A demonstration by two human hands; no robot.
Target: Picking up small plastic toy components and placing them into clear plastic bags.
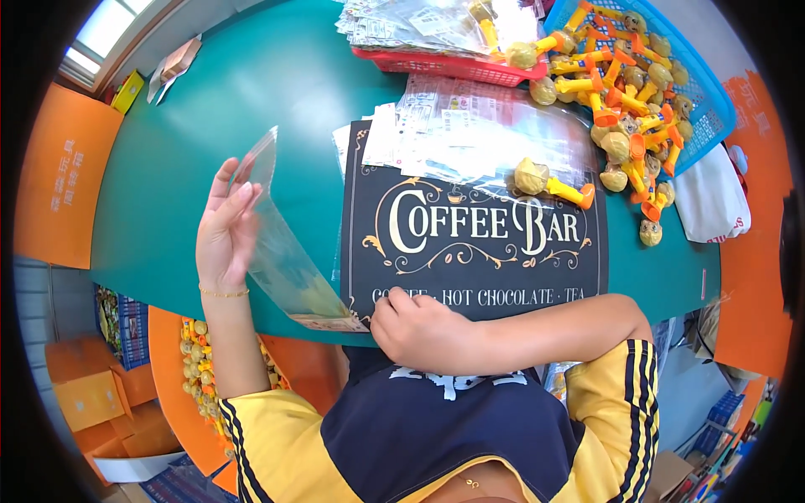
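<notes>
- Evidently pinching a clear bag (283,251) between left hand (225,222) fingers, by the bench (168,180)'s near edge.
- Curling right hand (419,331) beside its bottom; cannot tell the grip.
- Seemingly partway, leaving dolls (615,147) loose toward the far right corner.

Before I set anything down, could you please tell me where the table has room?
The green table is bare between the left hand and the orange box, and up toward the red basket. A smaller patch lies right of the dark mat, below the white bag. The upper right is crowded: blue basket, yellow toys.
</notes>
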